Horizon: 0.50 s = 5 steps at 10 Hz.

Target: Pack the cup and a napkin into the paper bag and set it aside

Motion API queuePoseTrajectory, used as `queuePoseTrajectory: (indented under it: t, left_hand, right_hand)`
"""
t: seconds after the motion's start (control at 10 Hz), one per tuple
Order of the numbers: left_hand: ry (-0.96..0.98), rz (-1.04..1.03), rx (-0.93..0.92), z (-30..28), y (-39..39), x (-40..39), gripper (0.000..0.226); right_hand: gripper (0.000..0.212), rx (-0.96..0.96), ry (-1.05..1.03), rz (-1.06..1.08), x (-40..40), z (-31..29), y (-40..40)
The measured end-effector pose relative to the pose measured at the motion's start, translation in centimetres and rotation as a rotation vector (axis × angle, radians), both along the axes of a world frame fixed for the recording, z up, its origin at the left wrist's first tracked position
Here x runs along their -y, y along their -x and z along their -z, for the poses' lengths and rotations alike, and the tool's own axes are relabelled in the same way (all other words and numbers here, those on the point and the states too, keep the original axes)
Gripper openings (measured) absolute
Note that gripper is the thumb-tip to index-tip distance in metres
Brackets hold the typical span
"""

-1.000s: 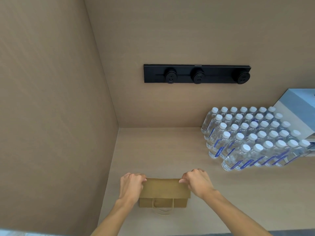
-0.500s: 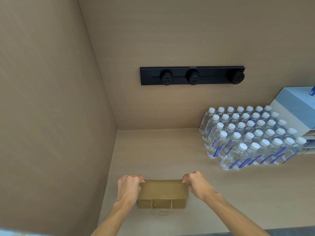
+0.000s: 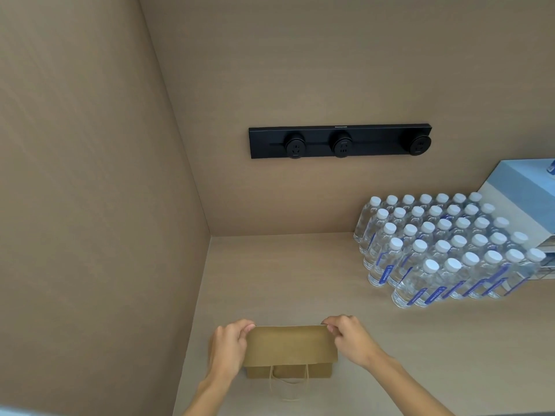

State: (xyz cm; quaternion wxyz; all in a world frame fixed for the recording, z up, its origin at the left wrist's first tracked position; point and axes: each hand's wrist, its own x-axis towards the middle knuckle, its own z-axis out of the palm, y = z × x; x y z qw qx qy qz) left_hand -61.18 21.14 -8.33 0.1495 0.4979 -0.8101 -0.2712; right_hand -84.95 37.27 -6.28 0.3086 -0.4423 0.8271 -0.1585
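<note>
A brown paper bag (image 3: 289, 345) stands on the light wooden counter (image 3: 300, 280) near its front edge, close to the left wall. Its top is folded over toward me and a twine handle hangs down its front. My left hand (image 3: 229, 345) pinches the left end of the folded top. At the right end of the fold, my right hand (image 3: 348, 336) pinches it the same way. The cup and the napkin are not visible; the fold hides the inside of the bag.
Several water bottles (image 3: 444, 250) with white caps stand packed together at the right. A blue and white box (image 3: 522, 199) sits behind them. A black socket strip (image 3: 339, 142) is on the back wall. The left wall (image 3: 90, 205) is close to the bag.
Both hands and the bag stay almost in place. The view has shifted slightly, so the bag sits a little lower in the frame.
</note>
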Motion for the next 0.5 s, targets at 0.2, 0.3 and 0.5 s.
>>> queuePoseTrajectory:
  t: [0.2,0.3,0.5]
  left_hand:
    - [-0.017,0.04,-0.036,-0.3,-0.3,-0.1,0.019]
    - [-0.004,0.084,-0.047,-0.3,-0.1,0.1,0.019]
    - [0.226,0.256,0.038,0.4,1.8,-0.7,0.04]
  right_hand:
    - [0.028,0.058,0.042,0.02,-0.3,-0.2,0.1]
    - [0.035,0.035,0.1,0.049,-0.3,-0.1,0.0]
    - [0.057,-0.257,0.189,-0.137,0.6,-0.2,-1.9]
